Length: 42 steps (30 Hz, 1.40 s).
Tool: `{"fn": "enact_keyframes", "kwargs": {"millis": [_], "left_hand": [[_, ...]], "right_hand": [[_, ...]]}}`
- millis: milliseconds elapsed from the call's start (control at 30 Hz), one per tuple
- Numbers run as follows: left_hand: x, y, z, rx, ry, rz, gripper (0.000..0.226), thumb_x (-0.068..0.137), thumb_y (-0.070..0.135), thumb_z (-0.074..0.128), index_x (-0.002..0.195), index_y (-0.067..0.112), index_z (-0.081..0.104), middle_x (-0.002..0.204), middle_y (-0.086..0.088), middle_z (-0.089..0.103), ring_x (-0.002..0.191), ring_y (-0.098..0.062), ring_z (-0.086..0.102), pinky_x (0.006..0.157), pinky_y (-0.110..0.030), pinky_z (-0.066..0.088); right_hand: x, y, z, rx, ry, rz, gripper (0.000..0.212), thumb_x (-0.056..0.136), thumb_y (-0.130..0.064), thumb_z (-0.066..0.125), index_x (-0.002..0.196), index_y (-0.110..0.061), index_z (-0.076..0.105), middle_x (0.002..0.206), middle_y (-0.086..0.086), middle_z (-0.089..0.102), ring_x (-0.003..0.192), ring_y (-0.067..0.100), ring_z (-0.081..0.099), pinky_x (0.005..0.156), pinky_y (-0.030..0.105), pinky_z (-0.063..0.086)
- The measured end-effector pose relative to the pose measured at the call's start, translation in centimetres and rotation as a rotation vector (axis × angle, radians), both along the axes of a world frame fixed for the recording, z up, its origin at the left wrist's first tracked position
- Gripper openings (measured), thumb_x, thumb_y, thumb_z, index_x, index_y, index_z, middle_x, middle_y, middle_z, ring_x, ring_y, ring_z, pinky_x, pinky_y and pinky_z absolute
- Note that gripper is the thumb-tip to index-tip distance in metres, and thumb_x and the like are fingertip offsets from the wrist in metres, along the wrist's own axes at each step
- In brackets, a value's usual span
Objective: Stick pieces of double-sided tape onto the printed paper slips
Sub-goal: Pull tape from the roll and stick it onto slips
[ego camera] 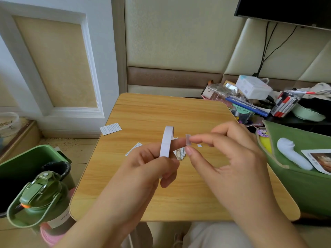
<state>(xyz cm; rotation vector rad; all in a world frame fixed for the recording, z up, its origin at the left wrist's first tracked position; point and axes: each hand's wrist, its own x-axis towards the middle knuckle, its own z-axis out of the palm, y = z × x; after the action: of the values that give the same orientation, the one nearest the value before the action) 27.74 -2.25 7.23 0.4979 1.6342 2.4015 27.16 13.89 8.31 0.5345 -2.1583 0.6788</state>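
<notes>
Double-sided tape, a thin white roll, hangs above the middle of the wooden tabletop, looped over the extended index finger of the left hand; the other fingers of that hand are curled in under the roll, steadying it. At about three o'clock from the roll, the right hand pinches a small cut tape piece between thumb and index fingertip, just at the tip of the left index finger, with the remaining fingers loosely bent.

The printed paper slips lie on the tabletop beneath and beyond the hands: one slip at about ten o'clock near the tabletop's left edge, another slip at nine o'clock from the roll, and a small stack of slips partly hidden under the fingers. A tiny white scrap lies at three o'clock from the pinched piece.

The likely trouble is the piece itself: being sticky on the bare side, it may cling to a fingertip, fold onto itself, or stay stuck to the left index finger rather than come away cleanly. A crooked landing on a slip could cover the print or overhang the edge. The light slips could also lift with the fingers after pressing. The roll, only hooked on one finger, could slide off and drop onto the slips.
</notes>
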Motion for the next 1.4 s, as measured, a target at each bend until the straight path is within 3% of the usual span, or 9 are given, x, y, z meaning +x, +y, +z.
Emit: {"fn": "enact_keyframes", "kwargs": {"millis": [67, 167, 233, 433, 600, 867, 1067, 1233, 1400], "left_hand": [[0.13, 0.01, 0.1, -0.019, 0.028, 0.015, 0.04, 0.064, 0.023, 0.06, 0.084, -0.012, 0.061, 0.056, 0.013, 0.054, 0.051, -0.012, 0.032, 0.054, -0.015, 0.035], [0.33, 0.11, 0.52, -0.039, 0.042, 0.029, 0.015, 0.063, 0.025, 0.06, 0.066, 0.016, 0.071, 0.054, 0.006, 0.042, 0.053, -0.013, 0.03, 0.061, -0.023, 0.03], [0.38, 0.12, 0.58, -0.028, 0.05, 0.026, 0.012, 0.064, 0.025, 0.059, 0.061, 0.018, 0.068, 0.053, 0.007, 0.042, 0.052, -0.014, 0.03, 0.062, -0.025, 0.029], [0.13, 0.02, 0.16, -0.023, 0.05, 0.028, 0.032, 0.063, 0.024, 0.06, 0.083, 0.002, 0.071, 0.055, 0.013, 0.051, 0.052, -0.014, 0.031, 0.055, -0.016, 0.035], [0.18, 0.13, 0.18, -0.002, 0.067, 0.026, 0.034, 0.063, 0.023, 0.06, 0.089, 0.006, 0.074, 0.054, 0.01, 0.046, 0.052, -0.013, 0.031, 0.052, -0.014, 0.034], [0.43, 0.37, 0.75, -0.06, 0.119, 0.049, 0.063, 0.064, 0.019, 0.057, 0.106, -0.027, 0.049, 0.062, 0.018, 0.062, 0.049, -0.009, 0.033, 0.049, -0.011, 0.035], [0.46, 0.35, 0.85, -0.074, 0.113, 0.039, 0.057, 0.064, 0.018, 0.057, 0.093, -0.029, 0.045, 0.059, 0.014, 0.06, 0.05, -0.011, 0.032, 0.051, -0.014, 0.035], [0.56, 0.15, 0.87, -0.039, 0.072, 0.019, 0.065, 0.063, 0.019, 0.058, 0.096, -0.034, 0.038, 0.055, 0.012, 0.053, 0.05, -0.01, 0.034, 0.052, -0.014, 0.033], [0.44, 0.19, 0.73, -0.035, 0.085, -0.011, 0.051, 0.07, 0.004, 0.048, 0.099, -0.036, 0.036, 0.056, 0.013, 0.058, 0.05, -0.011, 0.031, 0.05, -0.014, 0.032]], "right_hand": [[0.0, -0.05, 0.04, 0.002, 0.003, -0.007, 0.015, 0.08, -0.031, 0.067, 0.086, -0.019, 0.074, 0.079, -0.009, 0.048, 0.076, 0.011, 0.05, 0.075, 0.04, 0.043], [-0.02, -0.06, 0.12, 0.002, 0.002, -0.01, 0.013, 0.08, -0.031, 0.067, 0.084, -0.02, 0.073, 0.078, -0.012, 0.046, 0.076, 0.009, 0.049, 0.077, 0.035, 0.039], [-0.01, -0.05, 0.15, 0.001, 0.003, -0.008, 0.013, 0.08, -0.03, 0.066, 0.083, -0.019, 0.074, 0.077, -0.012, 0.046, 0.076, 0.008, 0.048, 0.077, 0.034, 0.039], [-0.03, -0.13, 0.16, -0.051, -0.025, 0.016, 0.015, 0.081, -0.031, 0.064, 0.082, -0.02, 0.074, 0.075, -0.013, 0.047, 0.074, 0.008, 0.05, 0.073, 0.039, 0.044], [0.11, -0.13, 0.02, -0.138, -0.097, 0.059, 0.015, 0.081, -0.032, 0.063, 0.082, -0.022, 0.074, 0.076, -0.015, 0.048, 0.075, 0.009, 0.053, 0.073, 0.042, 0.046], [0.12, -0.18, -0.05, -0.209, -0.161, 0.079, 0.016, 0.08, -0.033, 0.061, 0.082, -0.023, 0.074, 0.076, -0.019, 0.049, 0.078, 0.009, 0.055, 0.076, 0.038, 0.046], [0.11, -0.24, -0.06, -0.236, -0.197, 0.076, 0.014, 0.08, -0.033, 0.06, 0.081, -0.028, 0.073, 0.076, -0.013, 0.052, 0.079, 0.01, 0.056, 0.076, 0.033, 0.047], [0.21, -0.08, 0.21, -0.278, -0.24, 0.128, 0.014, 0.082, -0.029, 0.058, 0.082, -0.031, 0.072, 0.079, -0.012, 0.058, 0.08, 0.009, 0.058, 0.075, 0.015, 0.042], [0.33, -0.07, 0.25, -0.208, -0.185, 0.077, 0.011, 0.079, -0.034, 0.062, 0.082, -0.031, 0.073, 0.075, -0.015, 0.051, 0.077, 0.01, 0.055, 0.076, 0.03, 0.045]]}}
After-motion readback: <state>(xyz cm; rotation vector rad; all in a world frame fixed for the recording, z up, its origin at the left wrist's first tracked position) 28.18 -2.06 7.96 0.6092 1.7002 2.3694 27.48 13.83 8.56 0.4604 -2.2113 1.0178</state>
